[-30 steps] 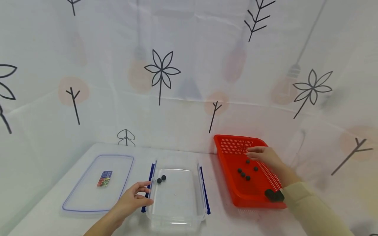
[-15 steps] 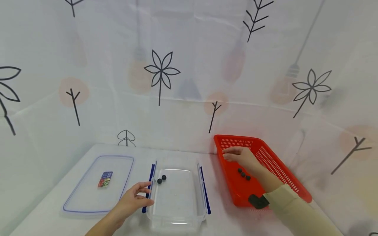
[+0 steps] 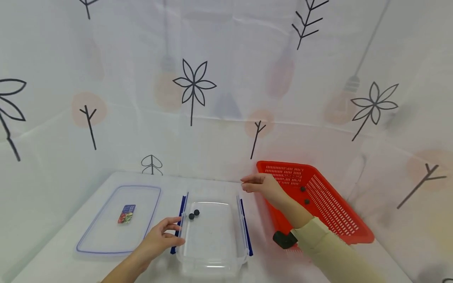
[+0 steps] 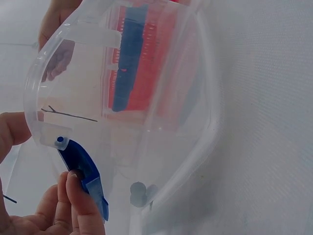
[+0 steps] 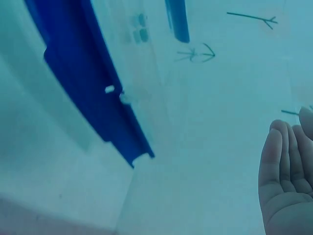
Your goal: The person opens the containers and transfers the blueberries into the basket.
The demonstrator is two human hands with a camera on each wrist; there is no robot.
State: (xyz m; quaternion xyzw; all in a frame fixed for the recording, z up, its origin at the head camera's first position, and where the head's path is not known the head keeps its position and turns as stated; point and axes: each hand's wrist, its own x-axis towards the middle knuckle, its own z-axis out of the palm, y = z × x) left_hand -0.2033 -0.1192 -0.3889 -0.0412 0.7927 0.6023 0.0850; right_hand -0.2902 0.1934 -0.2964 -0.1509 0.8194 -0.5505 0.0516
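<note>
White cloth printed with doodle flowers and twigs is covering the wall and the bench [image 3: 63, 251], where a clear plastic container [image 3: 212, 236] is sitting between its flat lid [image 3: 106, 224] and a red basket [image 3: 325, 204]. Left hand [image 3: 157, 241] is resting against the container's blue side clip [image 3: 178, 224], fingers loosely relaxed, with two dark berries [image 3: 193, 214] lying inside at the far end. Right hand [image 3: 263, 185] is hovering over the container's far right corner; can't tell if it's pinching anything, and two more berries [image 3: 304, 195] are sitting in the basket.
</note>
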